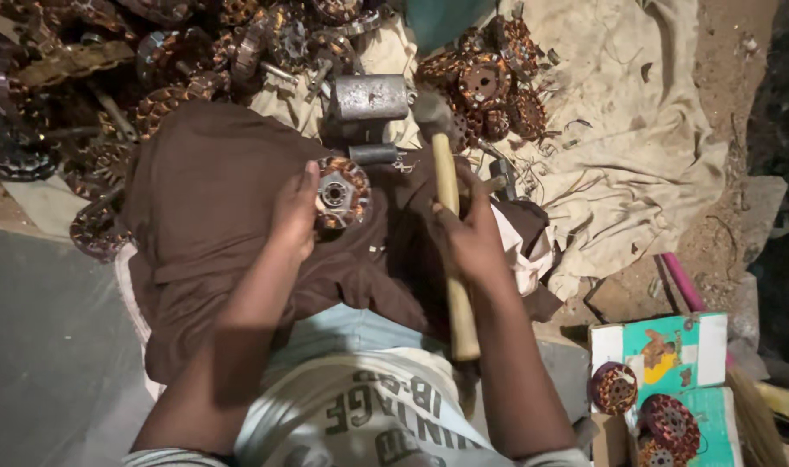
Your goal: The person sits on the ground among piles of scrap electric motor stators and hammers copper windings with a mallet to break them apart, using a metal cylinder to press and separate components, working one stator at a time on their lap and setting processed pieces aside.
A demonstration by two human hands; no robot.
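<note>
My left hand grips a round copper-wound motor stator, holding it on edge over the brown cloth across my lap. My right hand is closed round the wooden handle of a hammer. The hammer's steel head points away from me and lies beside a grey metal block, just right of the stator. Part of the handle sticks out behind my wrist toward my body.
A big heap of copper-wound stators fills the upper left. A smaller pile lies on a pale sheet ahead. A cardboard box at lower right carries more stators. A pink rod lies on the dirt.
</note>
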